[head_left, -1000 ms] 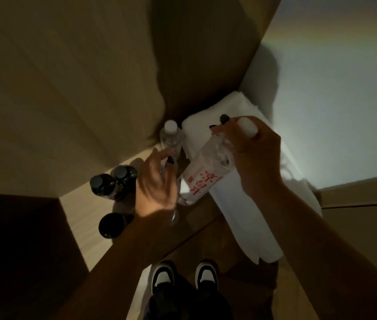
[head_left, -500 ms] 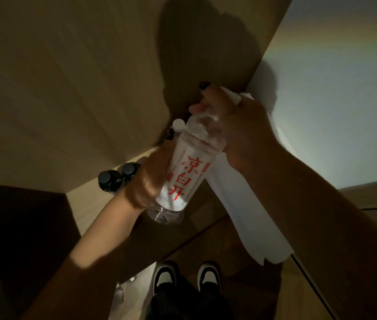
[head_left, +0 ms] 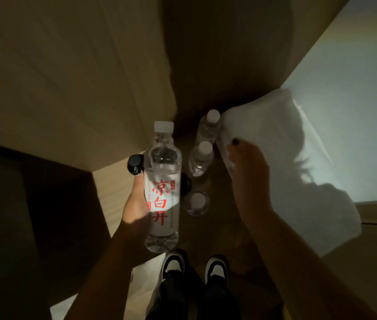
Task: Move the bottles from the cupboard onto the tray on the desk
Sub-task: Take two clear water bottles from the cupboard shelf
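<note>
My left hand [head_left: 134, 205] grips a clear water bottle with red characters and a white cap [head_left: 162, 188], held upright above the cupboard shelf [head_left: 108, 181]. Three more clear white-capped bottles stand in a row on the shelf: a back one [head_left: 208, 129], a middle one [head_left: 201, 159] and a front one [head_left: 197, 202]. To their right, my right hand [head_left: 248, 179] holds nothing; its fingers reach out against the white folded cloth [head_left: 298, 162]. A dark-capped bottle [head_left: 134, 163] shows just left of the held bottle, and another dark one [head_left: 186, 184] is mostly hidden behind it.
Wooden cupboard walls [head_left: 67, 77] close in the shelf at the left and back. A pale lit panel [head_left: 349, 100] lies to the right. My two black-and-white shoes [head_left: 194, 265] are on the floor below the shelf's front edge.
The labelled bottle has passed from my right hand to my left, which now holds it upright. My right hand has let go and moved right, down to the white cloth.
</note>
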### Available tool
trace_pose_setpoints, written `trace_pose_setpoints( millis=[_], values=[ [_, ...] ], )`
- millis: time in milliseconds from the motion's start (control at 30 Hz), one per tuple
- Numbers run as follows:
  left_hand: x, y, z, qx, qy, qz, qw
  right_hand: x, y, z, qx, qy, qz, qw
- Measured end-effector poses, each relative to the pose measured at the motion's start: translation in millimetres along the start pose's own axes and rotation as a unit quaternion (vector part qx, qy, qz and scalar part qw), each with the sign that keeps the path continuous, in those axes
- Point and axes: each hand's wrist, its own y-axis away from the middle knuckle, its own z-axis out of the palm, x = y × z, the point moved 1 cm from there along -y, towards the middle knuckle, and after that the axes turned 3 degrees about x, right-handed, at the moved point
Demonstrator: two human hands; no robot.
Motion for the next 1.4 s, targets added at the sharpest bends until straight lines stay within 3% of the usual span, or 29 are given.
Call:
trace_pose_setpoints(
  millis=[100, 200, 400, 567, 767, 933, 1100, 1167, 1200, 1233, 1267, 1333, 1367, 1400],
  values=[
    [-17, 3, -12, 0.022, 0.003, -0.017, 1.000, 34, 37, 11, -0.094, 0.050, 0.035, 0.994],
    [-30, 4, -21, 0.013, 0.005, -0.032, 0.999, 76, 66, 26, -0.204, 0.177, 0.001, 0.963],
    [-36, 0, -31, 0.028, 0.008, -0.034, 0.999, 90, 69, 28, -0.195, 0.222, -0.048, 0.954],
    [-40, -2, -27, -0.009, 0.034, -0.047, 0.998, 85, 52, 16, -0.226, 0.278, -0.061, 0.931],
    [-26, 13, -6, -0.038, 0.130, -0.064, 0.989, 73, 38, -15, -0.153, 0.199, 0.014, 0.968],
    [-11, 31, 13, -0.079, 0.192, -0.061, 0.976, 40, 37, -41, -0.086, 0.178, -0.033, 0.980],
    [21, 49, 35, -0.181, 0.238, -0.072, 0.951, -22, 32, -80, -0.060, 0.153, -0.074, 0.984],
    [38, 70, 37, -0.142, 0.187, 0.006, 0.972, -51, 30, -96, -0.056, 0.149, -0.101, 0.982],
    [48, 68, 44, -0.159, 0.186, 0.037, 0.969, -67, 29, -104, -0.052, 0.143, -0.114, 0.982],
    [60, 64, 54, -0.199, 0.191, -0.005, 0.961, -82, 28, -111, -0.047, 0.137, -0.129, 0.981],
    [74, 72, 58, -0.189, 0.204, -0.014, 0.960, -99, 27, -119, -0.042, 0.130, -0.143, 0.980],
    [98, 89, 66, -0.187, 0.214, -0.003, 0.959, -132, 27, -134, -0.033, 0.104, -0.165, 0.980],
    [114, 103, 73, -0.241, 0.230, -0.006, 0.943, -148, 26, -141, -0.028, 0.090, -0.176, 0.980],
    [128, 116, 79, -0.233, 0.224, 0.035, 0.946, -163, 26, -146, -0.027, 0.079, -0.187, 0.979]
  ],
)
